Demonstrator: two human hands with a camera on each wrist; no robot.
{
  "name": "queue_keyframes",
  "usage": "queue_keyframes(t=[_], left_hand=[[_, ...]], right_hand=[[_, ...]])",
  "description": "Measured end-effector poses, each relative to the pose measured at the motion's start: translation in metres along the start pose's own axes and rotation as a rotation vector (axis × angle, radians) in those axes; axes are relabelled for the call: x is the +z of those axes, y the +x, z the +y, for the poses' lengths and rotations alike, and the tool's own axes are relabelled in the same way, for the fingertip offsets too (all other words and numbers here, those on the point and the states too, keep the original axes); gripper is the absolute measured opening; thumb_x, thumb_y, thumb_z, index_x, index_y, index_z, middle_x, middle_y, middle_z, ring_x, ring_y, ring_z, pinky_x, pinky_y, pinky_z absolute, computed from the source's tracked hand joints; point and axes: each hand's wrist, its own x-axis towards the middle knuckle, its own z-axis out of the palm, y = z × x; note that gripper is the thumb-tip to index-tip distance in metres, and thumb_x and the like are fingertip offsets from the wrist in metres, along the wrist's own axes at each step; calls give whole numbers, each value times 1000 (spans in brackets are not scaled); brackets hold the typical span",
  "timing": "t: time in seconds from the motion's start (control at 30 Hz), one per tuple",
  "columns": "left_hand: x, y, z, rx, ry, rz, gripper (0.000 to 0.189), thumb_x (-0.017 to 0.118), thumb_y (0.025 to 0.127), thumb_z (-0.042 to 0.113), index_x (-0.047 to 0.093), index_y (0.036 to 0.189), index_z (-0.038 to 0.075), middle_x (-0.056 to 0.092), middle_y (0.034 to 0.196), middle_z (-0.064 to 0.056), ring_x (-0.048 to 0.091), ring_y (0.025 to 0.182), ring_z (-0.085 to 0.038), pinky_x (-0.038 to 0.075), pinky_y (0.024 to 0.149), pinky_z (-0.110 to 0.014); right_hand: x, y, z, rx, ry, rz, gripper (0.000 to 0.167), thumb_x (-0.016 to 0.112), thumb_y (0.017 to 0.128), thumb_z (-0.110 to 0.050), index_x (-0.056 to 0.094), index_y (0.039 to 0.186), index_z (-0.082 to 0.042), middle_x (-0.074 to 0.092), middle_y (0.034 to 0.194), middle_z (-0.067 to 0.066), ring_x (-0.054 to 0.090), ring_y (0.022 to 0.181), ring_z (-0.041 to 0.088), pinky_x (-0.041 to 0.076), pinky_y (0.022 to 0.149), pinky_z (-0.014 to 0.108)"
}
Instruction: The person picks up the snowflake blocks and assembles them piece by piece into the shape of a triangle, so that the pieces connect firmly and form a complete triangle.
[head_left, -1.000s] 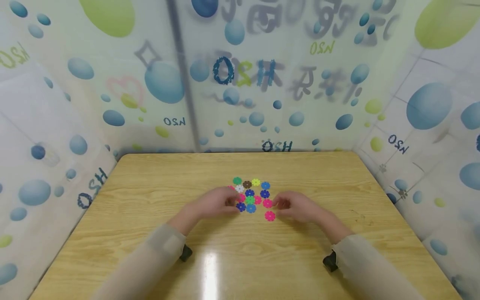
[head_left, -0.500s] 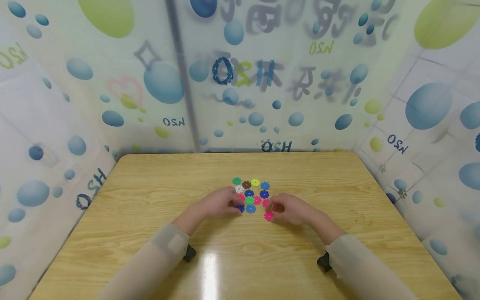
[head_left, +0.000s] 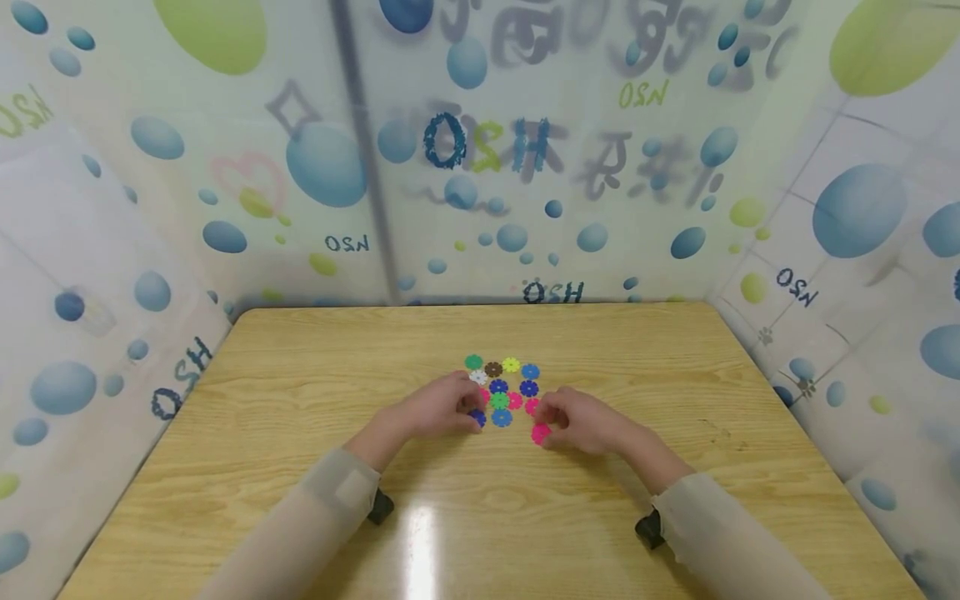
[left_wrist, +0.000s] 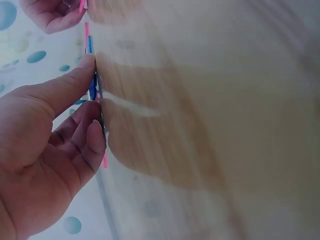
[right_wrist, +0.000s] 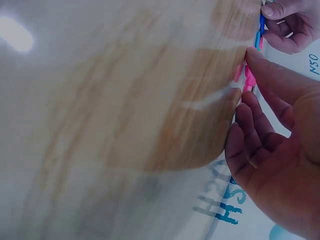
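Several notched plastic building discs lie flat in a cluster mid-table. My left hand (head_left: 441,407) pinches the dark blue disc (left_wrist: 93,90) at the cluster's near-left corner between thumb and fingertips. On the other side, my right hand (head_left: 588,421) has thumb and fingers at the edges of a bright pink disc (head_left: 539,434), nearest to me. Its fingers partly cover another pink disc (head_left: 531,406) just behind. Between the hands are a light blue disc (head_left: 502,417), a green disc (head_left: 499,401) and a small pink disc (head_left: 514,401). The left fingers hide part of the cluster's left side.
Along the cluster's far side lie a green disc (head_left: 473,362), a brown disc (head_left: 492,369), a yellow disc (head_left: 511,365) and a blue disc (head_left: 530,372). The wooden table (head_left: 315,350) meets a patterned curtain (head_left: 465,233) at its back edge.
My right hand has come left and nearer, taking hold of the near pink disc, which shifts slightly. The left hand has drawn the dark blue disc a little left and toward me.
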Motion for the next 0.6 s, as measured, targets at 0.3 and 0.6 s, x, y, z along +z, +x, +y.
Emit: queue_keyframes(t=[0.3,0.6], left_hand=[[2,-2,2,-34,-97,3,21,86,97,17,70,110,15,71,105,3,66,98,-14,62,93,-37],[2,-14,4,-25,-177,64,15,77,102,13,71,115,16,73,107,2,69,99,-14,63,90,-34]], right_hand=[[1,-5,0,-19,48,-13,23,86,96,-14,67,107,-22,68,99,-5,61,93,17,57,85,32],[2,-10,5,-51,108,30,17,83,99,-19,69,109,-22,71,102,-7,64,95,15,58,85,29]])
